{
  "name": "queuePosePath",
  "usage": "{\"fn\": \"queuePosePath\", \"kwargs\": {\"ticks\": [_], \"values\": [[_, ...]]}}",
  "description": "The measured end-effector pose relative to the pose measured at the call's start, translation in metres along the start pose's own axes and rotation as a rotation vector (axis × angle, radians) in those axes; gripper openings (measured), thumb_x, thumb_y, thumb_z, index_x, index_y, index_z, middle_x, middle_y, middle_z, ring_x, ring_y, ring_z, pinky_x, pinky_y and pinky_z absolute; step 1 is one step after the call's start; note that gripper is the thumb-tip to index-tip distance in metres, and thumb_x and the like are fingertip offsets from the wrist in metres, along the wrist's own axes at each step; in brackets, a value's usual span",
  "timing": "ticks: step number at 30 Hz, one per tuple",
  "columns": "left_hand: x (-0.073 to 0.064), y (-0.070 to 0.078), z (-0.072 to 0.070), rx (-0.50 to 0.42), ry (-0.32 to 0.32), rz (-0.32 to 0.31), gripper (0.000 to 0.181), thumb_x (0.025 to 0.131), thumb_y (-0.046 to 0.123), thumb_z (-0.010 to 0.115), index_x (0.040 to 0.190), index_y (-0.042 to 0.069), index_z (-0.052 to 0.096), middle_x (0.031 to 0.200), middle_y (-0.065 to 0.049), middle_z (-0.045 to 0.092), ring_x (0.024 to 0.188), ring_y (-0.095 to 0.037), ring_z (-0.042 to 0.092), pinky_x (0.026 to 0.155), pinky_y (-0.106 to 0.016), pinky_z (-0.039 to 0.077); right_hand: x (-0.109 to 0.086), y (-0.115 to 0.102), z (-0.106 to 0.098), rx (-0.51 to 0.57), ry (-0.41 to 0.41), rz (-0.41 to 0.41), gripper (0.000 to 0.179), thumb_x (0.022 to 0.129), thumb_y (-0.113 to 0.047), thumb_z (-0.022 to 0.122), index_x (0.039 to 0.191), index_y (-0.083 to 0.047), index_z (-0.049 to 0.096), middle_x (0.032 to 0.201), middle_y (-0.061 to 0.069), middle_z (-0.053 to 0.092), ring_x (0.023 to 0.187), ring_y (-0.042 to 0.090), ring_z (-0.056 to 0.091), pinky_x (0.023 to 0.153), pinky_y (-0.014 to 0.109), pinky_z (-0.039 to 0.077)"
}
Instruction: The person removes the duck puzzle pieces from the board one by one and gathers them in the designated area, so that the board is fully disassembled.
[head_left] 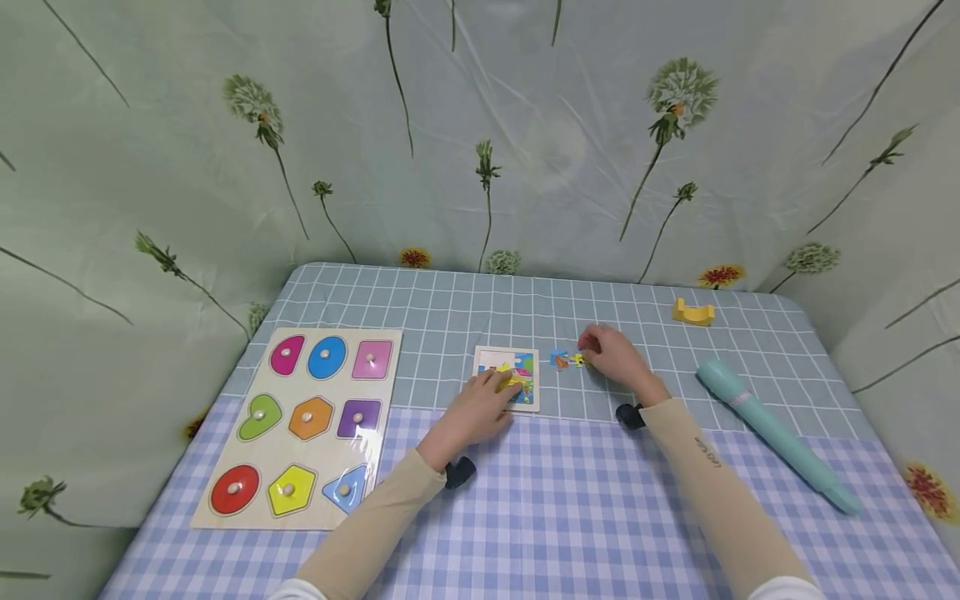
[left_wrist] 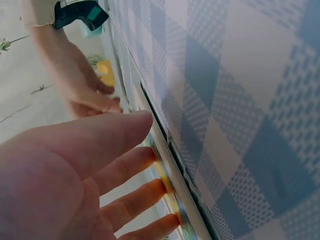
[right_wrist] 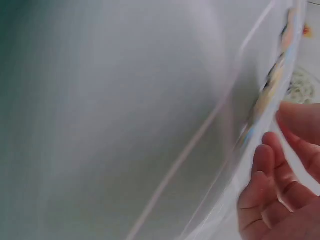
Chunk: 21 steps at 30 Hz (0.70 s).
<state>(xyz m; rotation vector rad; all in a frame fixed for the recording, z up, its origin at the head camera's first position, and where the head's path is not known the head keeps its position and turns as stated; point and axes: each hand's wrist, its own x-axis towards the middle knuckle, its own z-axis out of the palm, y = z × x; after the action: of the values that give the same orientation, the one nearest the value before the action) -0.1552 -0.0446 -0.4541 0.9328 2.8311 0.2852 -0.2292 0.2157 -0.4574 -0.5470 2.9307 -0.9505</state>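
My left hand (head_left: 476, 406) rests on a small framed jigsaw puzzle (head_left: 529, 406) with a light wooden border and a colourful picture. In the left wrist view its fingers (left_wrist: 135, 212) reach down onto the puzzle's face, with the thumb lying along the near edge. To the right of the frame lie a few loose puzzle pieces (head_left: 559, 358), blue, orange and yellow. My right hand (head_left: 617, 358) hovers just beside them, fingers (right_wrist: 262, 160) loosely bent. Nothing shows between its fingertips in the right wrist view, where the pieces are blurred at the edge.
A wooden shape board (head_left: 251, 446) with knobbed coloured shapes lies at the left. On the right are a teal tapered tube (head_left: 780, 433) and, farther back, a yellow curved block (head_left: 693, 312). A dandelion-patterned curtain (head_left: 555, 150) rises behind the table.
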Motion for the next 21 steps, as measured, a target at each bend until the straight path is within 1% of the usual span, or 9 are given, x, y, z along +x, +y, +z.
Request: {"fn": "queuePosePath", "kwargs": {"ticks": [3, 6, 10, 12, 17, 21], "values": [[0.0, 0.0, 0.001, -0.015, 0.015, 0.005, 0.047, 0.095, 0.021, 0.057, 0.14, 0.009, 0.05, 0.144, -0.014, 0.041, 0.135, -0.035, 0.033, 0.109, -0.049, 0.028, 0.003, -0.011, 0.005, 0.12, -0.003, -0.064, 0.015, 0.081, 0.009, 0.06, 0.095, 0.005, 0.063, 0.086, 0.014, 0.058, 0.078, 0.027, 0.054, 0.072, 0.039, 0.045], [0.0, 0.0, 0.002, -0.022, 0.031, 0.021, 0.047, 0.094, 0.02, 0.06, 0.138, 0.008, 0.051, 0.142, -0.016, 0.042, 0.134, -0.036, 0.034, 0.109, -0.047, 0.028, 0.008, -0.026, 0.012, 0.179, -0.075, -0.119, 0.022, 0.082, 0.007, 0.061, 0.104, 0.005, 0.064, 0.097, 0.016, 0.06, 0.085, 0.029, 0.056, 0.076, 0.041, 0.046], [0.001, 0.0, 0.002, -0.012, 0.041, 0.035, 0.048, 0.093, 0.021, 0.061, 0.138, 0.007, 0.051, 0.142, -0.017, 0.043, 0.133, -0.037, 0.036, 0.108, -0.046, 0.03, 0.015, -0.042, 0.023, 0.101, -0.165, -0.183, 0.028, 0.084, 0.001, 0.063, 0.112, 0.0, 0.066, 0.108, 0.016, 0.057, 0.098, 0.032, 0.052, 0.085, 0.047, 0.043], [0.001, 0.0, 0.002, -0.003, 0.042, 0.037, 0.048, 0.093, 0.022, 0.061, 0.138, 0.007, 0.052, 0.141, -0.017, 0.043, 0.132, -0.037, 0.037, 0.108, -0.046, 0.03, 0.018, -0.048, 0.027, 0.049, -0.19, -0.2, 0.029, 0.084, -0.001, 0.063, 0.113, -0.003, 0.067, 0.111, 0.016, 0.056, 0.104, 0.034, 0.05, 0.089, 0.049, 0.04], [0.001, 0.0, 0.002, 0.011, 0.032, 0.04, 0.049, 0.093, 0.022, 0.061, 0.138, 0.006, 0.051, 0.142, -0.018, 0.043, 0.132, -0.036, 0.037, 0.109, -0.044, 0.028, 0.022, -0.056, 0.034, -0.025, -0.232, -0.217, 0.027, 0.083, 0.002, 0.062, 0.107, -0.008, 0.071, 0.114, 0.016, 0.054, 0.11, 0.035, 0.048, 0.095, 0.051, 0.038], [0.001, 0.001, 0.001, 0.007, 0.029, 0.038, 0.049, 0.093, 0.022, 0.062, 0.138, 0.005, 0.051, 0.141, -0.018, 0.043, 0.132, -0.036, 0.037, 0.11, -0.044, 0.027, 0.023, -0.058, 0.037, -0.028, -0.236, -0.226, 0.024, 0.082, 0.004, 0.061, 0.101, -0.008, 0.071, 0.116, 0.018, 0.054, 0.113, 0.037, 0.047, 0.097, 0.052, 0.037]]}}
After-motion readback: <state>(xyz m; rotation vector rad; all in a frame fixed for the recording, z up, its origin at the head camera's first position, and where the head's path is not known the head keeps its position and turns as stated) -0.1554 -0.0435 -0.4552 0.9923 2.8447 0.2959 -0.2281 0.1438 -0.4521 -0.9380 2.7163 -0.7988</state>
